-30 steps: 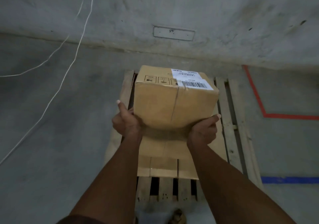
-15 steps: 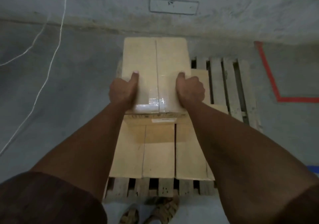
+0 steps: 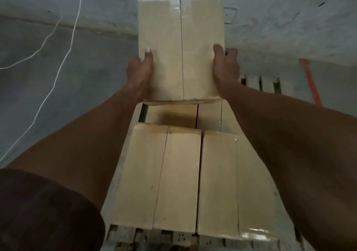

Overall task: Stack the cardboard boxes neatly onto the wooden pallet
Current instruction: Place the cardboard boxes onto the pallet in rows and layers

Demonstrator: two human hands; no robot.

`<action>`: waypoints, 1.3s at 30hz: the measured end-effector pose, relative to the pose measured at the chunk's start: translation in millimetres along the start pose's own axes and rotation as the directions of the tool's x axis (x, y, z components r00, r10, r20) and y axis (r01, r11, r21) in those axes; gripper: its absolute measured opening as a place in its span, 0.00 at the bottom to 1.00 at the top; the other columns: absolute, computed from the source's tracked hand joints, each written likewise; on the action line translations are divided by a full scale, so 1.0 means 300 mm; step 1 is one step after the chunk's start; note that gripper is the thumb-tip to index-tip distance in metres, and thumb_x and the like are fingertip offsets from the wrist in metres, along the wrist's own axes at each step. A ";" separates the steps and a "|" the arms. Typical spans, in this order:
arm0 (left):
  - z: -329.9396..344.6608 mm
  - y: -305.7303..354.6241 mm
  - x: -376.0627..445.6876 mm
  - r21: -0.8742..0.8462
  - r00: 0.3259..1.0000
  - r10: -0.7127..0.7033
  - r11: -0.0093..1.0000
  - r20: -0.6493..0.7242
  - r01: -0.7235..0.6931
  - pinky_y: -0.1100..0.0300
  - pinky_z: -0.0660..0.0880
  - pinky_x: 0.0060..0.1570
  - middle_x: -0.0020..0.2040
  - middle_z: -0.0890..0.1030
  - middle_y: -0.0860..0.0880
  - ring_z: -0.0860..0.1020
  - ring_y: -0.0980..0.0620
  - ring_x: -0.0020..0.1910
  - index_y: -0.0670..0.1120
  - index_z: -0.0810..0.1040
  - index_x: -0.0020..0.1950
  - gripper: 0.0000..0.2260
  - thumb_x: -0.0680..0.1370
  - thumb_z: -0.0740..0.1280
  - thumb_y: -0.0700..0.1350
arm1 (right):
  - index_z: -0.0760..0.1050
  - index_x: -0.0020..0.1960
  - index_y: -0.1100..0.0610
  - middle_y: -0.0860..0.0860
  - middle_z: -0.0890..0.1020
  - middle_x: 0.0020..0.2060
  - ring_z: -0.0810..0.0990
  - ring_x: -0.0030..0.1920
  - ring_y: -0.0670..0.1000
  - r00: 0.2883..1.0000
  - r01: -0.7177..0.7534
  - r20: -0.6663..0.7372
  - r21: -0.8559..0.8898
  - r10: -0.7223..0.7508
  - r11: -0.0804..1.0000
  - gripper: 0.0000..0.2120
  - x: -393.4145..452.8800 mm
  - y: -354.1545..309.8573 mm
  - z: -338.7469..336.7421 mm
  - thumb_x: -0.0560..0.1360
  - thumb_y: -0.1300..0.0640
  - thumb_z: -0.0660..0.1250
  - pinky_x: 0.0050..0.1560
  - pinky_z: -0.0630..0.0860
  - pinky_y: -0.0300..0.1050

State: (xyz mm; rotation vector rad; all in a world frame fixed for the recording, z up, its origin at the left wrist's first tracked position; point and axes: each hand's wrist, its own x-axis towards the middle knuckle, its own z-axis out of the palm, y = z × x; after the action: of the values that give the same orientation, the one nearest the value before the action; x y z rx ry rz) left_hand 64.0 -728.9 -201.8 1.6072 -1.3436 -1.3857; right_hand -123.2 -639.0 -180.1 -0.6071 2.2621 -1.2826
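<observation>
Far left: two white cords (image 3: 58, 71) trail across the grey concrete floor (image 3: 92, 88); a dark sleeve (image 3: 44, 212) fills the lower left corner. Left hand (image 3: 139, 71): clamped on the left side of the held cardboard box (image 3: 180, 43), thumb laid on its top face, other fingers hidden behind the edge. The held cardboard box sits at centre frame, taped along its middle seam, its near edge above the far row of boxes; whether it rests on them or is clear of them cannot be determined. Below it: two near boxes (image 3: 193, 181) lie side by side, touching, on the wooden pallet (image 3: 123, 235); a further row of boxes (image 3: 173, 115) lies just behind them. Right hand (image 3: 225, 67): closed on the right side of the same box, thumb on top. Right of that: bare pallet slats (image 3: 253, 80); a red floor line (image 3: 311, 82) near the wall (image 3: 280, 18).
</observation>
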 end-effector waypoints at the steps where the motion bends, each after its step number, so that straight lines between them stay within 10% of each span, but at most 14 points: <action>1: 0.010 -0.022 0.020 -0.022 1.000 0.004 1.000 -0.002 -0.004 0.52 0.76 0.62 0.65 0.80 0.44 0.79 0.45 0.63 0.44 0.76 0.70 0.27 0.81 0.60 0.63 | 0.67 0.70 0.55 0.54 0.77 0.61 0.75 0.60 0.57 1.000 0.011 0.011 0.037 -0.011 0.999 0.25 0.005 0.023 0.016 0.81 0.40 0.59 0.60 0.71 0.50; 16: 0.049 -0.446 0.178 0.074 0.996 -0.077 0.995 0.052 0.073 0.50 0.71 0.69 0.66 0.79 0.42 0.76 0.44 0.66 0.42 0.77 0.67 0.23 0.84 0.55 0.57 | 0.76 0.70 0.57 0.52 0.79 0.65 0.74 0.68 0.55 0.975 -0.218 0.080 0.183 0.206 0.959 0.23 -0.057 0.505 0.211 0.81 0.45 0.64 0.72 0.68 0.50; 24: 0.034 -0.504 0.169 0.208 0.982 -0.112 0.975 0.155 0.078 0.50 0.68 0.71 0.69 0.75 0.41 0.73 0.42 0.69 0.43 0.68 0.73 0.22 0.84 0.53 0.54 | 0.72 0.72 0.62 0.61 0.74 0.70 0.72 0.70 0.63 0.932 -0.333 0.120 -0.093 0.342 0.938 0.22 -0.064 0.515 0.224 0.85 0.51 0.51 0.71 0.68 0.53; 32: 0.036 -0.523 0.178 0.268 0.971 -0.110 0.962 0.213 0.050 0.57 0.60 0.72 0.76 0.67 0.43 0.66 0.45 0.75 0.44 0.59 0.79 0.24 0.86 0.49 0.55 | 0.75 0.59 0.63 0.58 0.74 0.49 0.74 0.47 0.57 0.853 -0.463 0.167 -0.194 0.495 0.865 0.16 0.045 0.630 0.208 0.75 0.56 0.60 0.44 0.71 0.50; 39: 0.015 -0.512 0.164 0.401 0.953 -0.112 0.916 0.281 -0.010 0.52 0.60 0.75 0.78 0.64 0.41 0.64 0.41 0.76 0.45 0.52 0.81 0.26 0.86 0.52 0.55 | 0.71 0.70 0.65 0.62 0.77 0.62 0.75 0.55 0.57 0.842 -0.455 0.219 -0.204 0.493 0.867 0.20 -0.030 0.530 0.186 0.81 0.60 0.56 0.65 0.76 0.56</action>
State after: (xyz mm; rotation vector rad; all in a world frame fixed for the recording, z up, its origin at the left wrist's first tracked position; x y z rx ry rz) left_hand 101.5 -730.0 -358.9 1.7462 -1.8750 -1.5025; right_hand -106.4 -596.9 -342.7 -0.2158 2.1073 -0.7486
